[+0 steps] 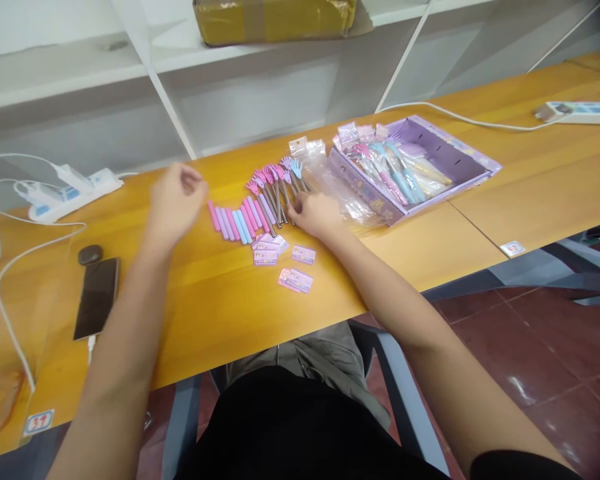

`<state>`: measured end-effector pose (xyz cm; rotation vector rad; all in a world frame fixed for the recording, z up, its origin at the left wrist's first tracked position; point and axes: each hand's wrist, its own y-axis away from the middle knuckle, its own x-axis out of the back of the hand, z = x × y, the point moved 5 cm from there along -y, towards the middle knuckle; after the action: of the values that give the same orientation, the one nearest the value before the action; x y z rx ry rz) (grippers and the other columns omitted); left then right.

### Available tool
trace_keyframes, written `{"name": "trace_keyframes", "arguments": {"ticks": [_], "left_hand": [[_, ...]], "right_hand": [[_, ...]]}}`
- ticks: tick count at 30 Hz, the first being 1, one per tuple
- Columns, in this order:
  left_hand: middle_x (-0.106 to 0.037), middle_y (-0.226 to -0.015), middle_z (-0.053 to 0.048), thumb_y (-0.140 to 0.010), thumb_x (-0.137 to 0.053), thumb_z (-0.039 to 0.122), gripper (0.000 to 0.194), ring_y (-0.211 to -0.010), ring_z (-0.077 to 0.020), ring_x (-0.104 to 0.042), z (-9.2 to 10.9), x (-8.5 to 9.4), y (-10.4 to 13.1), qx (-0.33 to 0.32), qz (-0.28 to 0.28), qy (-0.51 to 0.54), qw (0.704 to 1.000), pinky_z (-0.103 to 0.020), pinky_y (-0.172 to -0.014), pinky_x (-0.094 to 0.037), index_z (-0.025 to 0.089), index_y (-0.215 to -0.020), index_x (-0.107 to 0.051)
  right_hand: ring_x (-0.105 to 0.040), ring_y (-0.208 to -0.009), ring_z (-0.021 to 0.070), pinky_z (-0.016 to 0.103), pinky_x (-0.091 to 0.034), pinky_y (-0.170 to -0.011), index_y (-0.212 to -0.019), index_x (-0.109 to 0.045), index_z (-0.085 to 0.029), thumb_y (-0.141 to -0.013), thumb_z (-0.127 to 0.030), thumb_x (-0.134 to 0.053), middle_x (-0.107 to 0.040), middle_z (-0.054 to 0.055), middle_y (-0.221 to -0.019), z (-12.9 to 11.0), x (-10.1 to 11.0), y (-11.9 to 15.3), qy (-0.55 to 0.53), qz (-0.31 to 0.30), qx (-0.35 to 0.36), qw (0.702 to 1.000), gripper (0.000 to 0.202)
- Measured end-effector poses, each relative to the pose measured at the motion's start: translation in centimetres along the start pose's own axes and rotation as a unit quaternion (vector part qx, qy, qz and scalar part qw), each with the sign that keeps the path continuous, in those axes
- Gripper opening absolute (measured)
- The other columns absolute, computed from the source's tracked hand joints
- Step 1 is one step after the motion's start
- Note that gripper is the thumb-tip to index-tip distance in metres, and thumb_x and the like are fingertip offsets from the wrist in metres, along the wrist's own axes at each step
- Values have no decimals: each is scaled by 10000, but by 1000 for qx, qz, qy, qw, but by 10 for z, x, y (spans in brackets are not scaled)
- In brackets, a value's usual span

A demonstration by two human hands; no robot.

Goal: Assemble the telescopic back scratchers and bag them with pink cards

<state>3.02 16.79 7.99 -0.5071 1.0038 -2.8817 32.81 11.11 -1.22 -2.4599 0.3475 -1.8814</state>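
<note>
Person's top (280, 427): plain black, no markings visible. Sleeve (520, 465): black, ends near the elbow on the right arm. Forearms and hands: bare, no gloves, no watch. Trousers (325, 360): grey-green, loose, creased fabric, with folds gathered at the lap. Left sleeve: outside the view.

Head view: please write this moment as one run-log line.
left hand left of tubes | right hand at metal rods, grip unclear | cards loose | purple box holds bagged pieces
</note>
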Motion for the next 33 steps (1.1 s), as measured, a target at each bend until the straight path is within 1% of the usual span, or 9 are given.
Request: {"name": "trace_keyframes", "arguments": {"ticks": [1, 3, 7, 12, 16, 20, 25, 29, 33], "left_hand": [[-648, -851, 3, -1043, -629, 159, 104, -868, -152, -675, -20, -6, -2, 49, -50, -84, 994, -451, -1038, -548, 109, -962, -671], [-698, -916, -39, -957, -743, 197, 111, -938, -224, -689, -61, -14, 2, 149, -148, -254, 944, -417, -1029, -545, 187, -968, -633], [-769, -1048, -106, -990, -686, 291, 203, -1040, -277, -718, -100, -18, 12, 199, -219, -311, 903, -406, -987, -534, 196, -1151, -606], [-760, -796, -47, -854, -761, 253, 420, -837, -266, -730, -94, -13, 16, 224, -257, -325, 882, -386, -884, -536, 165, -1241, -624], [-688, -582, -14, -820, -720, 258, 215, -794, -279, -735, -81, -7, 23, 224, -290, -332, 869, -376, -850, -541, 206, -1028, -704], [-739, -636, -33, -797, -701, 273, 53, -821, -273, -741, -66, -2, 40, 229, -301, -279, 883, -349, -769, -546, 240, -837, -710], [-778, -810, -47, -805, -742, 270, 63, -806, -240, -710, -43, 6, 68, 253, -244, -267, 897, -352, -762, -533, 224, -826, -704], [-711, -889, -45, -967, -625, 291, 117, -841, -211, -669, -15, 4, 95, 117, -213, -218, 945, -361, -821, -527, 222, -884, -671], [-698, -1019, -71, -1087, -511, 320, 182, -905, -213, -660, 0, -5, 122, 22, -246, -171, 954, -378, -880, -529, 214, -1071, -657]], "right_hand": [[-768, -970, 329, 385, -529, -837, -1052, -773, -187, -1062, -537, -567, -829, 187, -1101, -2, 1, 1, 15, -10, -4, 1000, 406], [-773, -1014, 334, 375, -533, -863, -1133, -771, -164, -1066, -558, -549, -826, 201, -1138, -5, 3, 2, 41, -29, -10, 999, 457], [-784, -1015, 351, 374, -538, -855, -1187, -763, -135, -1061, -522, -548, -820, 219, -1153, -10, 4, 3, 65, -30, 3, 997, 460], [-792, -1002, 352, 381, -540, -852, -1150, -780, -130, -1052, -376, -535, -821, 233, -1140, -11, 1, 2, 57, -19, -4, 998, 361], [-784, -942, 329, 362, -531, -817, -1046, -785, -149, -1017, -398, -601, -829, 210, -1048, -1, 0, 0, 6, -16, -28, 999, 311], [-717, -800, 248, 323, -486, -755, -886, -731, -186, -980, -351, -641, -790, 112, -861, 19, 5, -3, -145, 48, -54, 987, 210], [-503, -625, 157, 298, -385, -635, -790, -608, -221, -988, -458, -651, -567, -18, -653, 36, 12, -5, -386, 155, -37, 909, 311], [-328, -520, 114, 273, -256, -511, -862, -589, -251, -891, -698, -778, -406, -84, -609, 15, 6, 3, -599, 36, 20, 800, 486], [-287, -514, 78, 263, -196, -511, -905, -659, -229, -778, -617, -942, -413, -93, -637, -16, 8, 22, -686, -72, 68, 721, 497]]}}
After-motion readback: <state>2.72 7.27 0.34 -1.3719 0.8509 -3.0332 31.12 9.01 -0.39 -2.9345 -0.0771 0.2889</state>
